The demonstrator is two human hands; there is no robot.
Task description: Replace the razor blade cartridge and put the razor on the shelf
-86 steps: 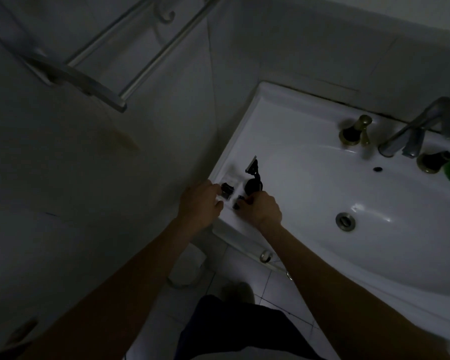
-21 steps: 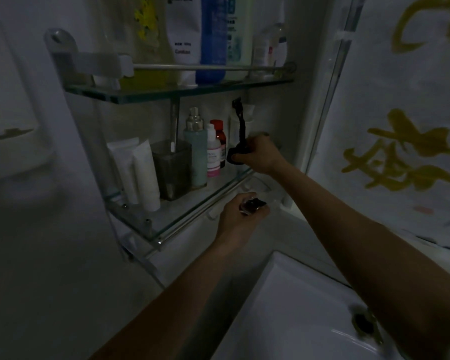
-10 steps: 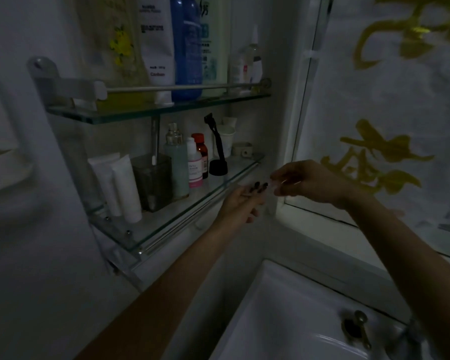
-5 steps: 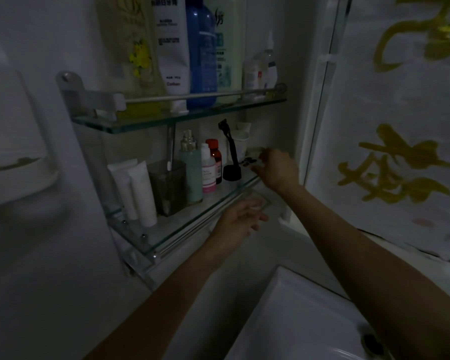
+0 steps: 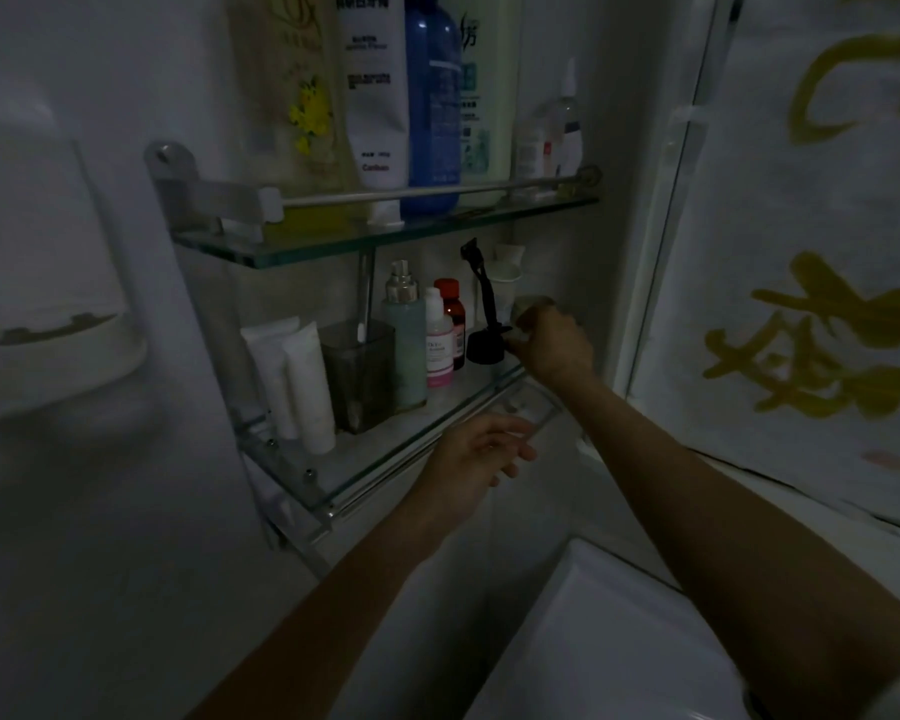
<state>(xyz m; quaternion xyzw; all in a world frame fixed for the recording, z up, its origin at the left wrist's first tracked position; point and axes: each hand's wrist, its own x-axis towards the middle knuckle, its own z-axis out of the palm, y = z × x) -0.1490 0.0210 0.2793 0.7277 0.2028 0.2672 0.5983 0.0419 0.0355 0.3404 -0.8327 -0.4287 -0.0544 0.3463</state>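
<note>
black razor [image 5: 481, 283] upright in its stand [image 5: 484, 347] (lower shelf [image 5: 385, 439]); right hand [image 5: 552, 345] beside it, grip unclear; left hand [image 5: 476, 462] spread below.

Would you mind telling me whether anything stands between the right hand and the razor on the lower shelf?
Nothing visible does. The razor stands upright in its black stand on the lower glass shelf, and the right hand is right beside the stand, to its right. The bottles stand on the stand's other side.

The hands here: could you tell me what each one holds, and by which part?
The left hand is open and empty. The right hand is beside the razor stand; any hold there cannot be told.
</note>
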